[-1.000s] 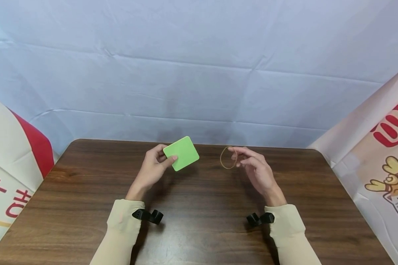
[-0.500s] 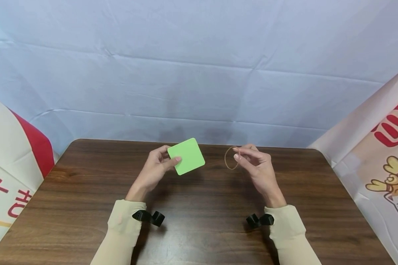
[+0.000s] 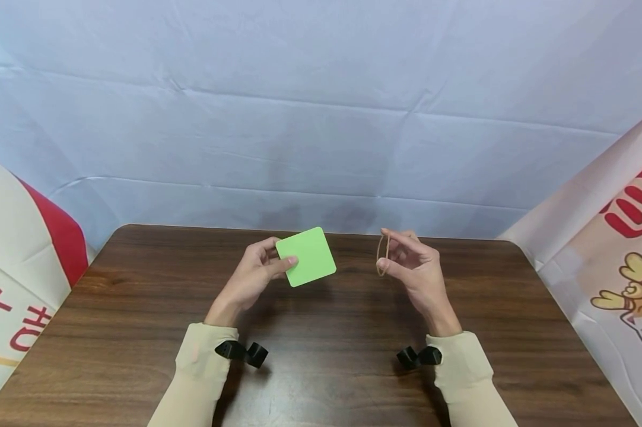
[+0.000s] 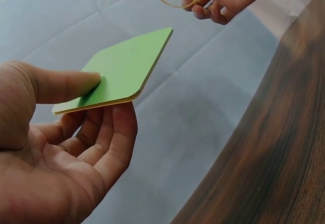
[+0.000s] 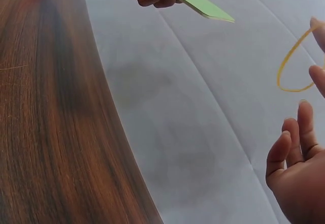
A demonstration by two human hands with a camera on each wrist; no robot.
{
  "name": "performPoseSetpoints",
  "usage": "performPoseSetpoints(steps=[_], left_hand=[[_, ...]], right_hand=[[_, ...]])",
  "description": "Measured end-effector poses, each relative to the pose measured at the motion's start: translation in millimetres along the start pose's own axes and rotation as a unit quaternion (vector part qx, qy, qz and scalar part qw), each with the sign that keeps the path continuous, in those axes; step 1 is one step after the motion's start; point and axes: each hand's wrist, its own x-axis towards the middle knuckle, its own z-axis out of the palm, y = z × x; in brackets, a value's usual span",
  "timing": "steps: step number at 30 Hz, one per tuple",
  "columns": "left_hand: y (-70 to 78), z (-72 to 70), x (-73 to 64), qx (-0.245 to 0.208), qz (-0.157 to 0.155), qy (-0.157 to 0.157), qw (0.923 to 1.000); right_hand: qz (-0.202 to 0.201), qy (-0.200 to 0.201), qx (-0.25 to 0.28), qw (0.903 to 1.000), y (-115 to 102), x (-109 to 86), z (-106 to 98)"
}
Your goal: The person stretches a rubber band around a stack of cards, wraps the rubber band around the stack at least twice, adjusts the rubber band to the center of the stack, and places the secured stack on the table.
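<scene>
My left hand [image 3: 246, 277] grips a thin square stack of rounded-corner cards [image 3: 312, 258], light green on top. The thumb lies on the green face and the fingers support it from underneath. In the left wrist view, a yellowish layer shows along the edge of the green cards [image 4: 127, 61]. To the right, level with the cards, my right hand [image 3: 418, 267] holds a thin yellow-brown rubber band [image 5: 279, 76] at the index finger and thumb tips. The band hangs as a narrow loop between them in the head view. Its other fingers are bent. A gap separates band and cards.
A dark wood-grain table [image 3: 321, 356] lies beneath both hands. Behind its far edge hangs a pale creased cloth [image 3: 299, 118]. Printed banners flank the table at left [image 3: 11, 237] and right [image 3: 609, 255]. Black wrist cameras sit on both cuffs.
The left hand and green cards have shifted slightly right. The right thumb has come up to the rubber band, which has turned and now looks narrower, a little farther right.
</scene>
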Motion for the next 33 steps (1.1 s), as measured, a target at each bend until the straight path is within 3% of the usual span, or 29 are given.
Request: performPoseSetpoints(steps=[17, 23, 33], left_hand=[[0.0, -1.9, -1.1, -0.051, -0.003, -0.043, 0.9978], [0.3, -0.8, -1.8, -0.062, -0.022, -0.054, 0.9964], [-2.5, 5.5, -0.8, -0.059, -0.072, -0.069, 0.9933]], right_hand=[[0.061, -0.063, -0.1, 0.9911, -1, -2.2, 0], [0.082, -0.095, -0.146, 0.9813, 1, -3.9, 3], [0.098, -0.154, -0.236, 0.9546, 3, -6.4, 11]])
